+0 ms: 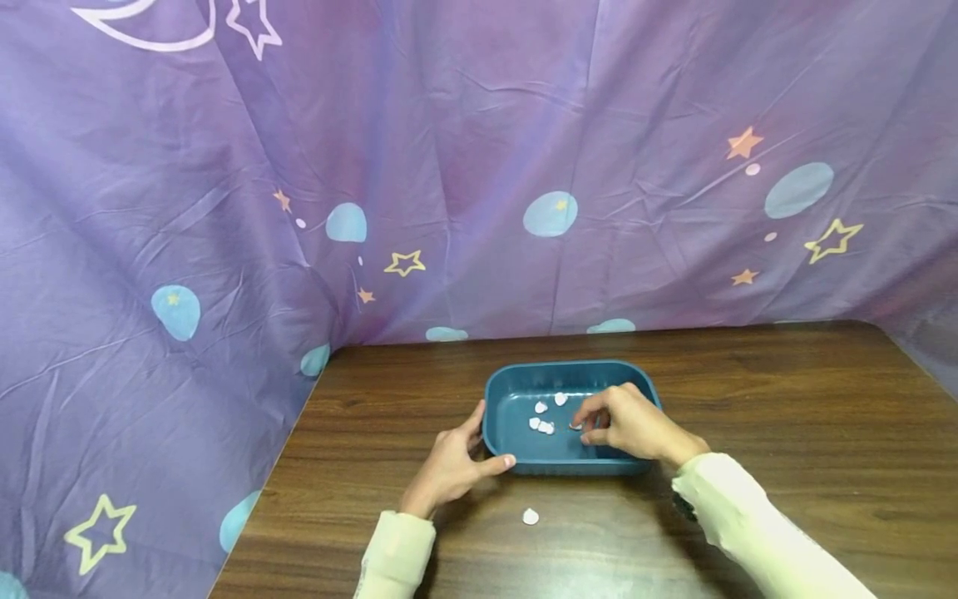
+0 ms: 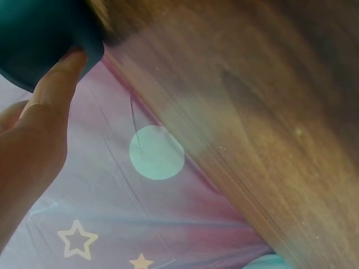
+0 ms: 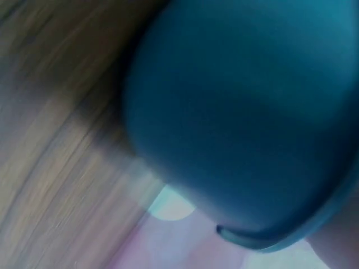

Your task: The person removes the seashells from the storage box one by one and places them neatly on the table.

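A dark teal rectangular bin (image 1: pixel 569 467) stands on the table, with several small white rounded pieces (image 1: pixel 546 428) on its floor. My left hand (image 1: pixel 449 466) holds the bin's left end, its thumb over the front corner and its fingers along the side. Inside the bin's right half, my right hand (image 1: pixel 624 423) reaches down with bent fingers and thumb. One white piece (image 1: pixel 575 427) lies right at those fingertips; whether they pinch it is too small to tell. Another white piece (image 1: pixel 530 517) lies on the table in front of the bin. The right wrist view shows the bin's outer wall (image 3: pixel 235 123), blurred.
The brown wood-grain table (image 1: pixel 786 433) extends to both sides of the bin. A purple cloth (image 1: pixel 479 166) printed with stars and ovals hangs behind the table and along its left edge.
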Demonstrator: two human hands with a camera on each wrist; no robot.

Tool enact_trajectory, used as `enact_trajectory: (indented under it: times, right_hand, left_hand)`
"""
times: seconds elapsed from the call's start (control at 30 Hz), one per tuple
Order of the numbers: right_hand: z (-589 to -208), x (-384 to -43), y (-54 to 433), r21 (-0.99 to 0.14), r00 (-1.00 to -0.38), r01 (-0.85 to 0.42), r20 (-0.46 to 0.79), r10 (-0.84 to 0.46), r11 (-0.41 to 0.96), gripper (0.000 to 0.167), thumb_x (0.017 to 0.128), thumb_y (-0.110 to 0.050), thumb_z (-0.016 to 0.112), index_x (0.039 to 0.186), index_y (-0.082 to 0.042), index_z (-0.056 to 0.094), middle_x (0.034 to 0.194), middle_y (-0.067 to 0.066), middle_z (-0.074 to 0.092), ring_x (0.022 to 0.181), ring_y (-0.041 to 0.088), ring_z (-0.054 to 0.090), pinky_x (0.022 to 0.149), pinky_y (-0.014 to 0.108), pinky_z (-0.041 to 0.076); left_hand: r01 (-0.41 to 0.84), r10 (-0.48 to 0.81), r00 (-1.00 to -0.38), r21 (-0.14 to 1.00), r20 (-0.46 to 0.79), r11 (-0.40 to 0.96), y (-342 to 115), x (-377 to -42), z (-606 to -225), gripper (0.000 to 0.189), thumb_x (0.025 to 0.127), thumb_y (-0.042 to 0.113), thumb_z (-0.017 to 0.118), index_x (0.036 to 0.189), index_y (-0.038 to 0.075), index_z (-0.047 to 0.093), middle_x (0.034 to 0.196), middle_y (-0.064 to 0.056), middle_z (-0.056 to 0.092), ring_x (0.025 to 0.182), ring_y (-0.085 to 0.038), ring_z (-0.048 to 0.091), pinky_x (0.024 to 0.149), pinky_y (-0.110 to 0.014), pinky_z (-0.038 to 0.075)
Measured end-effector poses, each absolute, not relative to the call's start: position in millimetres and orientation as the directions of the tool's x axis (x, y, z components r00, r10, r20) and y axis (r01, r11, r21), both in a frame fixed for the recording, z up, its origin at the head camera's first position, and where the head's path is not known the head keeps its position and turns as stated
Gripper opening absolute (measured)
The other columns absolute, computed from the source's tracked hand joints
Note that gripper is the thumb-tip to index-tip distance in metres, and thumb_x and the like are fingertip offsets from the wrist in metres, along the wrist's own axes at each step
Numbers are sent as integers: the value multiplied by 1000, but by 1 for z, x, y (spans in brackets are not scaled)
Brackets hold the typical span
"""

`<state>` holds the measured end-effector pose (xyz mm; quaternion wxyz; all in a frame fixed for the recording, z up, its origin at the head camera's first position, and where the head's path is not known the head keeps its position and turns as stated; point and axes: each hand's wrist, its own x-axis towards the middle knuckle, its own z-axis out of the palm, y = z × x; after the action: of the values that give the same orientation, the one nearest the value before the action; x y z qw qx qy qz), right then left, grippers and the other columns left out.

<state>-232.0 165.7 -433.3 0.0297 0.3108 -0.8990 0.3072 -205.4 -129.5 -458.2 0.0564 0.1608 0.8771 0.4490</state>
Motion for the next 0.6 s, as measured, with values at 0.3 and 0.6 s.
enact_trajectory:
  times: [0.3,0.6]
  right_hand:
    - [-439,-243,173,-390,-815,-578,240,-527,717,17,72,-5,85,84,-16,78,66,-13,67,67,1,57,59,20,47]
    - [-446,-245,170,-300,-857,-514,188,-479,803,15,73,-12,87,83,-16,77,62,-11,63,63,3,58,57,26,52]
  left_hand:
    - [235,331,-942,809,53,538,-129,-206,-460,101,82,34,83,157,-1,24,153,-26,41,133,-35,57,114,-45,45]
    - [229,330,-943,807,45,544,-130,-204,-459,101,83,36,82,157,-1,24,153,-24,42,132,-33,58,114,-44,46]
